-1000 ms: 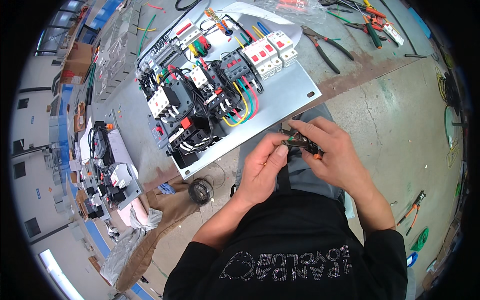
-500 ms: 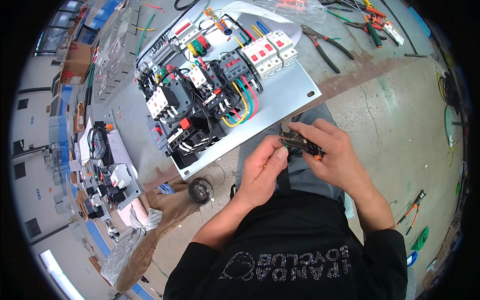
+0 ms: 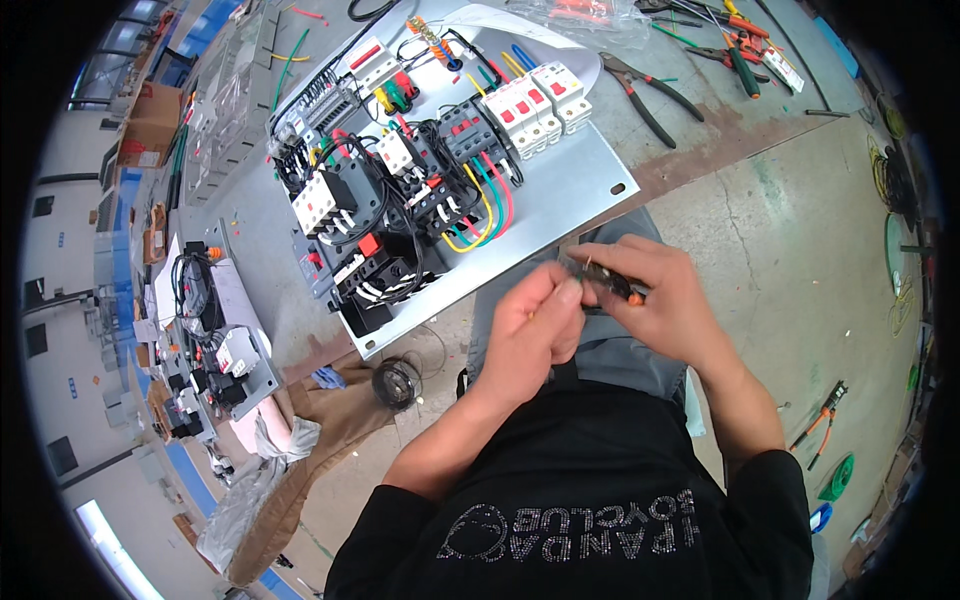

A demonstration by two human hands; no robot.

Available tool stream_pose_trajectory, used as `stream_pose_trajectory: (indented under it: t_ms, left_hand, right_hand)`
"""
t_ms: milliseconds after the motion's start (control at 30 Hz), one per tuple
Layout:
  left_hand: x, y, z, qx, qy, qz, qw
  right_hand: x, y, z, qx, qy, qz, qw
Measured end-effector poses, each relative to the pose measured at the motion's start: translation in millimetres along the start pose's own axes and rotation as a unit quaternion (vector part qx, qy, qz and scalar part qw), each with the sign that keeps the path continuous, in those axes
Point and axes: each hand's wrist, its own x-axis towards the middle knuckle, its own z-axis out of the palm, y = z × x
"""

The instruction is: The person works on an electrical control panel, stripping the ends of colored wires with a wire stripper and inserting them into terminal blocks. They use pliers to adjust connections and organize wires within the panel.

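Above my lap, my right hand (image 3: pixel 650 295) is closed around wire strippers (image 3: pixel 607 281), whose dark metal head and a bit of orange handle show between the fingers. My left hand (image 3: pixel 540 325) meets it at the tool's head, thumb and forefinger pinched together. What the pinch holds is blurred and too small to make out. Just beyond both hands, a metal mounting plate (image 3: pixel 560 235) overhangs the bench edge. It carries black contactors (image 3: pixel 468 135), white circuit breakers (image 3: pixel 525 110) and bundles of black, yellow, green and red wires (image 3: pixel 490 205).
Large pliers (image 3: pixel 650 95) lie right of the plate, with more hand tools (image 3: pixel 745 60) behind. At left sits another wired assembly (image 3: pixel 215 350), beside a person's brown trouser leg (image 3: pixel 325 430). A wire coil (image 3: pixel 397 382) and an orange-handled tool (image 3: pixel 825 420) lie lower down.
My left hand has shifted slightly right and up, against the strippers. My right hand has turned a little, so less of the tool shows. The plate stays put.
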Motion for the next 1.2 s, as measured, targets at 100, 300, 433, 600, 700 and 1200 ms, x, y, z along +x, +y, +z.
stream_pose_trajectory:
  t_ms: [100, 300, 433, 600, 700, 1200]
  left_hand:
    - [-5, 5, 8, -0.094, -0.031, -0.052, 0.994]
    - [-15, 7, -3, -0.101, -0.004, -0.061, 0.993]
    - [-8, 10, -6, -0.072, -0.022, -0.032, 0.997]
    - [-7, 13, -9, 0.198, 0.055, 0.050, 0.977]
    - [-9, 11, -11, 0.340, 0.079, 0.112, 0.930]
    - [-7, 22, -5, 0.468, 0.095, 0.170, 0.862]
  right_hand:
    - [22, 30, -14, 0.238, 0.174, 0.201, 0.934]
    - [71, 78, -108, -0.187, 0.219, 0.054, 0.956]
    - [144, 86, -128, -0.365, 0.201, -0.044, 0.908]
    - [165, 53, -97, -0.266, 0.152, -0.194, 0.932]
    - [96, -6, -61, -0.027, -0.085, -0.142, 0.986]
    - [16, -2, -9, 0.076, 0.029, -0.050, 0.995]
